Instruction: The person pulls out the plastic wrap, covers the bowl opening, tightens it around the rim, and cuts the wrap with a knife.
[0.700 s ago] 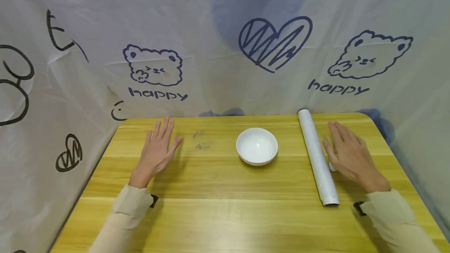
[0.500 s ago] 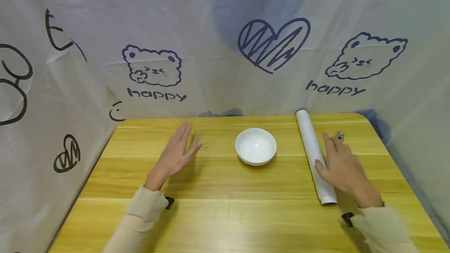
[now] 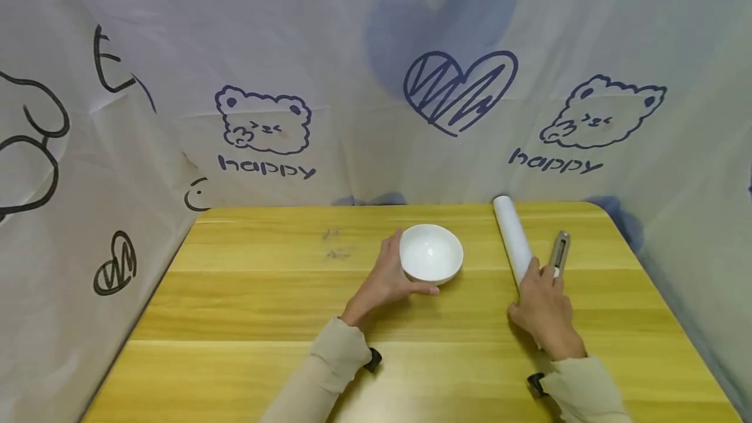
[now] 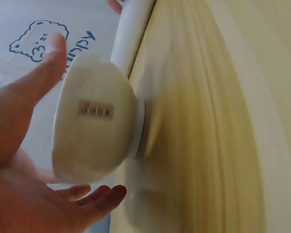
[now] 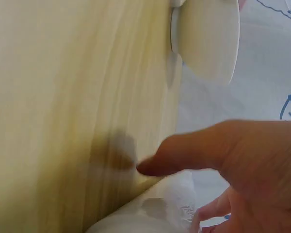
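Observation:
A white bowl (image 3: 431, 253) stands upright on the wooden table, with a small printed label on its outer side in the left wrist view. My left hand (image 3: 390, 276) curves about its left side, fingers at the rim and thumb along the near side; in the left wrist view thumb and fingers stand spread around the bowl (image 4: 94, 121). My right hand (image 3: 545, 309) is over the near half of a roll of cling film (image 3: 512, 230), hiding much of it. In the right wrist view the thumb reaches out over the table, apart from the roll (image 5: 169, 199).
A grey utility knife (image 3: 561, 253) lies right of the roll, partly behind the right fingers. The table (image 3: 247, 305) ends at the back against a hanging cloth (image 3: 352, 136) with bear and heart drawings. Faint dark marks show on the wood left of the bowl.
My left hand has moved right across the table to the bowl. My right hand has come left and nearer over the roll, uncovering the utility knife. The view has tilted slightly up.

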`<state>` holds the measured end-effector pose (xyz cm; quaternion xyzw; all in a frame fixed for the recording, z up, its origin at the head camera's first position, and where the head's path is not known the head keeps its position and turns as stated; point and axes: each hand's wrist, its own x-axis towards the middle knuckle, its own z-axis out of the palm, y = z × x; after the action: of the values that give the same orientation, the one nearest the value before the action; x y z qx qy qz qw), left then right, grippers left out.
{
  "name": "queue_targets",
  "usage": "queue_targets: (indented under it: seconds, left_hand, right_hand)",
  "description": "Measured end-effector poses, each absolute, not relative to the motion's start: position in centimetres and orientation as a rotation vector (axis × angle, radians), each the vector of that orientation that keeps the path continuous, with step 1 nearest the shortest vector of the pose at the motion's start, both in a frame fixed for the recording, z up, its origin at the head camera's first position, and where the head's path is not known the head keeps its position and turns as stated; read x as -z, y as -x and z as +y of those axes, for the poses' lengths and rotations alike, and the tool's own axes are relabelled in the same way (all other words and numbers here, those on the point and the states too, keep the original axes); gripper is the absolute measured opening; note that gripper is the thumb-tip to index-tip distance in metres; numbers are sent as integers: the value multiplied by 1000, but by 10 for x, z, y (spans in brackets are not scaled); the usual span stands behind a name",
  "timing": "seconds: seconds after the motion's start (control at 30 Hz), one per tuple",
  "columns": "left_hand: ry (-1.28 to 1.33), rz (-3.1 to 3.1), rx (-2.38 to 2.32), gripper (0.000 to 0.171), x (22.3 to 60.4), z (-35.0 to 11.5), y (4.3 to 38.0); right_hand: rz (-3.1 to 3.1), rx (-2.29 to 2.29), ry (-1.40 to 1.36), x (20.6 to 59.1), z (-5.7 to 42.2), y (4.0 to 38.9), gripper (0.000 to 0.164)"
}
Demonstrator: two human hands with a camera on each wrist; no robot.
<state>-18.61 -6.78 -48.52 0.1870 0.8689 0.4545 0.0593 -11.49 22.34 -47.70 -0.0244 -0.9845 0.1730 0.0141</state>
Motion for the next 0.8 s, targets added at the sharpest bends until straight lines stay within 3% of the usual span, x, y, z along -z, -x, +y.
queue_targets:
  seconds: [0.13, 0.33, 0.5, 0.8]
  left_hand:
    - [-517, 2661, -1448, 131, 490, -64, 186]
    - [-436, 2580, -1497, 128, 490, -93, 177]
    - [-497, 2459, -1517, 130, 490, -123, 168]
    - [-578, 2270, -1605, 118, 491, -153, 156]
  right_hand:
    - [-3117, -649, 139, 477, 217, 119, 66]
    - [-3082, -746, -113, 481, 203, 127, 75]
    - [-2989, -747, -327, 483, 192, 141, 70]
    - [-2882, -620, -541, 484, 185, 184, 66]
